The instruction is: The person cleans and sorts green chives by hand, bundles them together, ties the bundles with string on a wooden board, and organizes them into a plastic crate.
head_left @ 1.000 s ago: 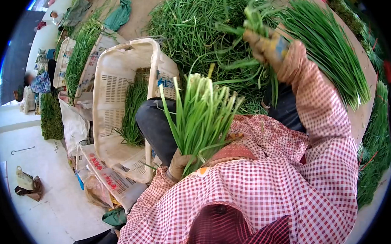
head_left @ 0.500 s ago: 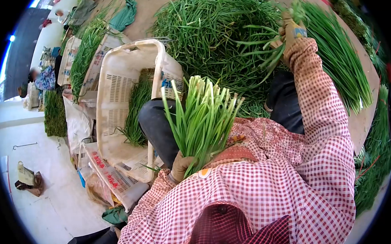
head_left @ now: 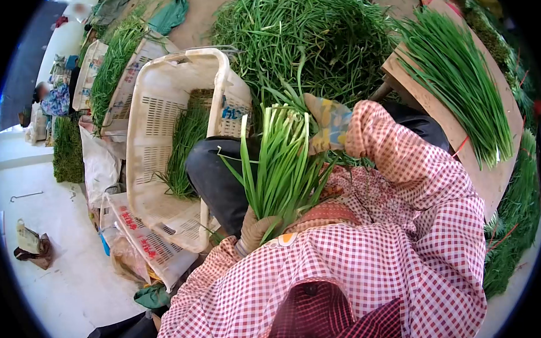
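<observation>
A bunch of garlic chives [head_left: 276, 163] stands over my lap, pale stem ends upward and green leaves down. My left hand [head_left: 259, 228], in a tan work glove, is closed around its lower part near my waist. At the top of the bunch is my right hand [head_left: 330, 126], in a patterned work glove, its fingers closed against the pale stem ends. Some loose green leaves stick out above those fingers. Part of the right hand's grip is hidden behind the stems.
A white plastic crate [head_left: 139, 141] with some greens lies tilted at my left knee. Ahead is a large heap of loose greens [head_left: 302, 43]. On the right, a neat pile of chives [head_left: 458, 85] lies on a board [head_left: 423, 95]. Further crates stand at the left.
My right hand has come from the chive pile on the right, in and down to the top of the bunch. My left hand keeps its hold in nearly the same place.
</observation>
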`<act>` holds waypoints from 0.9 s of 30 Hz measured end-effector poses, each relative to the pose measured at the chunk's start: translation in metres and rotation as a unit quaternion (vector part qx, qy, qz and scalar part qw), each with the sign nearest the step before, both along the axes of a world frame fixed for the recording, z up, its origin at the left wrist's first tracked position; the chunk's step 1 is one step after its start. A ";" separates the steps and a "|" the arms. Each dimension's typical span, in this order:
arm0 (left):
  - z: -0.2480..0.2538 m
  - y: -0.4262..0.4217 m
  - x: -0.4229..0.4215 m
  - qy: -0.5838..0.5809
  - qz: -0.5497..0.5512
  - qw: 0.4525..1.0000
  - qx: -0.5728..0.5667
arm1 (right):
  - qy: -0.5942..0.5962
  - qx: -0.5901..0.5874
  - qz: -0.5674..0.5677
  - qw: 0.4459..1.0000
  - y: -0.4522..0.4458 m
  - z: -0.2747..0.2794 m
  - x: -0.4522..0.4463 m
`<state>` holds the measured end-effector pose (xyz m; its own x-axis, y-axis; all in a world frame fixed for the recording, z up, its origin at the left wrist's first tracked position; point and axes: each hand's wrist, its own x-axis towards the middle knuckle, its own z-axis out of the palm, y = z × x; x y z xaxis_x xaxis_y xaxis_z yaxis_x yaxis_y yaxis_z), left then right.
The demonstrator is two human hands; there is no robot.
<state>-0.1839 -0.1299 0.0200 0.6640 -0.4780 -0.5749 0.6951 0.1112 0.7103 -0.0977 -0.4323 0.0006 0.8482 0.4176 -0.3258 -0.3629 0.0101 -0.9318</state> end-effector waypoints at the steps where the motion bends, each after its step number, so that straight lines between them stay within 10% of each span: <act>1: -0.003 0.000 -0.001 0.002 0.000 1.000 -0.004 | 0.015 0.029 -0.018 0.999 0.002 -0.014 0.001; 18: -0.014 -0.003 0.000 -0.010 -0.070 0.997 -0.039 | -0.008 0.693 -0.017 0.721 0.013 -0.182 -0.010; 21: -0.009 -0.003 0.008 -0.054 -0.151 0.987 0.026 | 0.126 0.008 -0.167 0.978 -0.009 -0.064 0.014; 24: -0.022 0.004 0.010 -0.092 -0.213 0.970 0.068 | 0.109 -0.346 -0.159 0.918 -0.028 0.012 0.045; 27: -0.027 0.009 0.007 -0.056 -0.207 0.976 0.042 | -0.038 -0.361 -0.318 0.876 -0.047 -0.034 0.072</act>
<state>-0.1766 -0.1206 -0.0067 0.4854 -0.6732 -0.5578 0.5849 -0.2241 0.7795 -0.0255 -0.4794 -0.0335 0.8649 -0.4399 -0.2419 -0.4345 -0.4146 -0.7996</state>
